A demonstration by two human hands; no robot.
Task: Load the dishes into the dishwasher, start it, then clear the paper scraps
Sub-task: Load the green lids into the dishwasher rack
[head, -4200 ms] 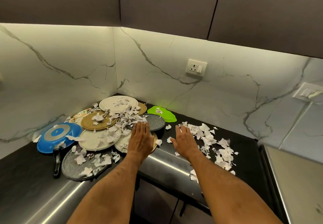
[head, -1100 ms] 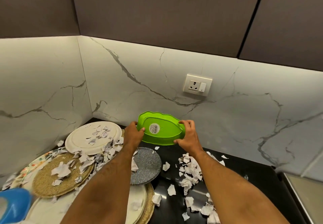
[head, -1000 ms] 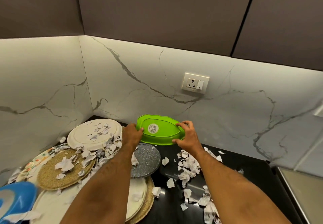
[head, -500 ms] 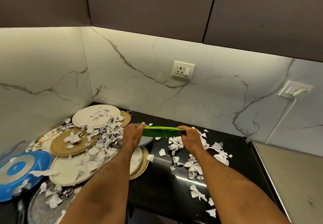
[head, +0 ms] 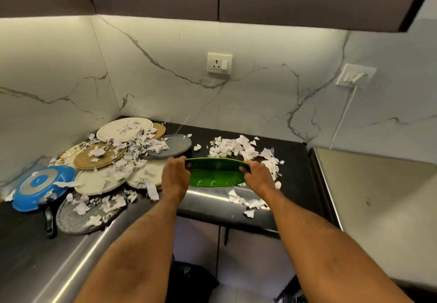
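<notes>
green dish held at both ends above the counter edge

green dish [head: 216, 175]: oval, tilted so the inner face shows toward the camera, raised above the front edge of the black counter [head: 290, 184]. gripped at the left end by the left hand [head: 176, 176], fingers curled over the rim; gripped at the right end by the right hand [head: 259, 175], fingers curled over the rim likewise. both grips narrow, closed on the dish.

just behind the green dish: a loose patch of paper scraps [head: 236, 149] on the counter, trailing past the right hand to the front edge. a few more scraps below the dish, on the reflective strip of the edge.

left of the green dish: an overlapping pile of plates, strewn with further scraps. nearest, a cream plate [head: 146, 175], partly covered by the left hand. behind that, a grey speckled plate [head: 175, 145]. further left, a woven round mat [head: 99, 157] and a large white plate [head: 125, 128] at the corner of the wall. far left, a blue pan [head: 43, 186], upside down, black handle toward the camera, beside a second grey speckled plate [head: 87, 215].

above the green dish, on the marble wall: a socket [head: 220, 63]. far right of the dish: a steel surface [head: 378, 198].
</notes>
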